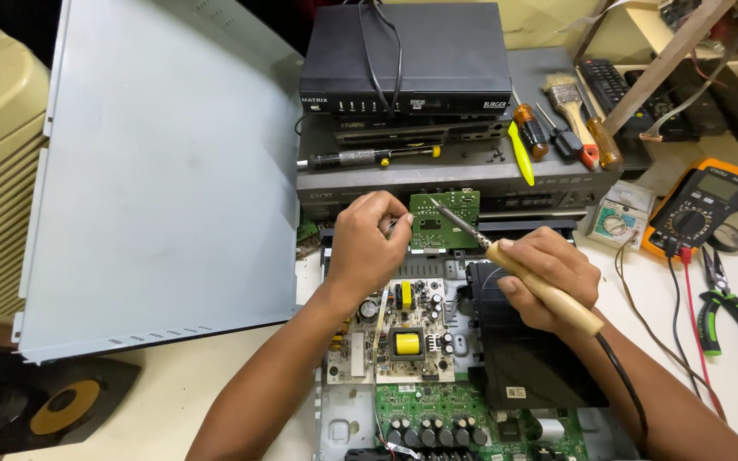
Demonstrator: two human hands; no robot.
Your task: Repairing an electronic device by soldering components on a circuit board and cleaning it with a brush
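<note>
My left hand (367,243) holds a small green circuit board (444,220) upright at its left edge, above an opened player chassis (335,418). My right hand (550,277) grips a soldering iron (540,286) by its wooden handle; its metal tip touches the upper left part of the small board. Below my hands lie a beige power board (403,329) with a yellow transformer and a black drive unit (523,358). A green main board (437,414) sits at the chassis front.
A large grey metal cover (164,171) leans at the left. Stacked black set-top boxes (407,60) stand behind, with screwdrivers (530,130) and a brush (567,98) on them. An orange multimeter (704,205) and green-handled pliers (732,320) lie at the right.
</note>
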